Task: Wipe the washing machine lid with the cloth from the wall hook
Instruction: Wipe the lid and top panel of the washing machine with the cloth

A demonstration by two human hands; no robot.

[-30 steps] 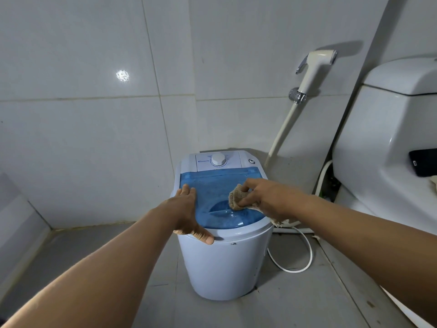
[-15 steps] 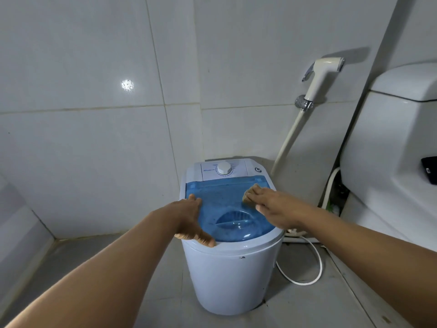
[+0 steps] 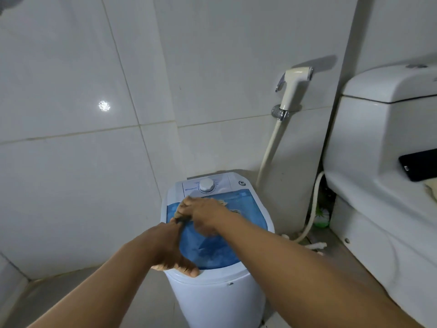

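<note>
On top of the small washing machine [image 3: 217, 292] in front of you, the blue see-through lid [image 3: 212, 252] lies flat and closed; your right hand [image 3: 203, 215] presses the tan cloth [image 3: 223, 203] against its far left part, fingers closed over the bunched fabric, which shows only at the edges of your hand; your left hand [image 3: 169, 250] grips the machine's left rim, thumb curled over the front edge, steadying it. That cloth looks soft and light, so keep it wadded under your palm; the lid seems smooth, thin plastic, probably slippery and a little flexible, so moderate pressure should do. Just behind the lid sits a white control dial [image 3: 207, 185], which your knuckles could knock. Right of the machine, a spray hose [image 3: 269, 150] hangs down the tiled wall; further right stands a toilet [image 3: 378, 162] with a dark phone [image 3: 418, 164] resting on it, well apart from your stroke.
</note>
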